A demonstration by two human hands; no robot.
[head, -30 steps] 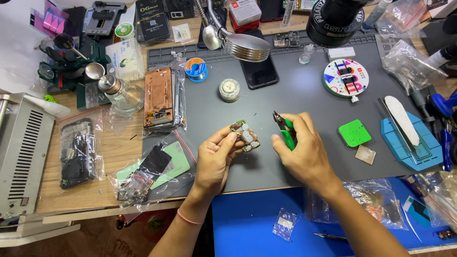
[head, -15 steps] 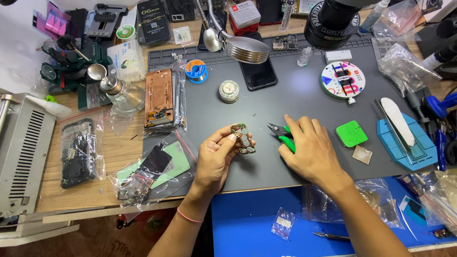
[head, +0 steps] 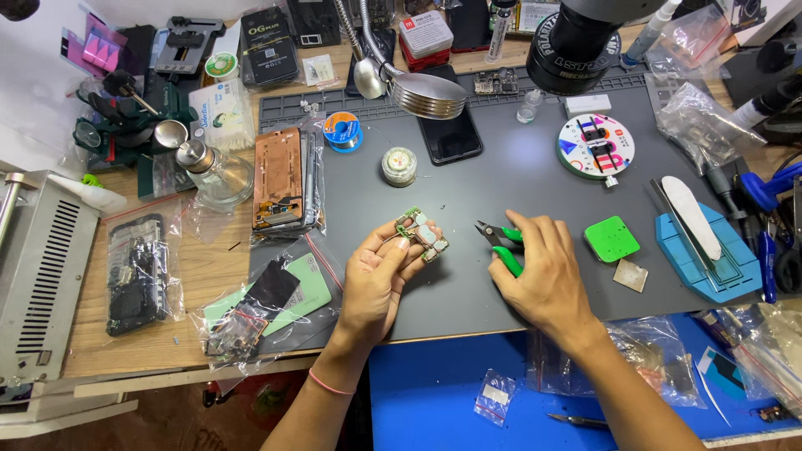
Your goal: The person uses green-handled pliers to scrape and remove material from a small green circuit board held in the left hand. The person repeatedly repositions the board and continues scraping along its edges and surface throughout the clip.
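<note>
My left hand (head: pixel 380 280) pinches a small circuit board (head: pixel 422 233) with metal shields, holding it tilted just above the dark grey work mat (head: pixel 501 188). My right hand (head: pixel 541 271) grips green-handled cutting pliers (head: pixel 501 242); their black jaws point left toward the board and stand a short gap away from it. A thin pink band circles my left wrist.
A green square pad (head: pixel 611 239) and a small metal plate (head: pixel 630 275) lie right of my right hand. A black phone (head: pixel 449 125), a solder reel (head: pixel 342 131), a small round tin (head: pixel 399 164) and a lamp head (head: pixel 428 94) sit behind. Bagged phone parts (head: pixel 284 179) lie left.
My right hand with the pliers has drawn to the right, away from the board. The board in my left hand has stayed in about the same place.
</note>
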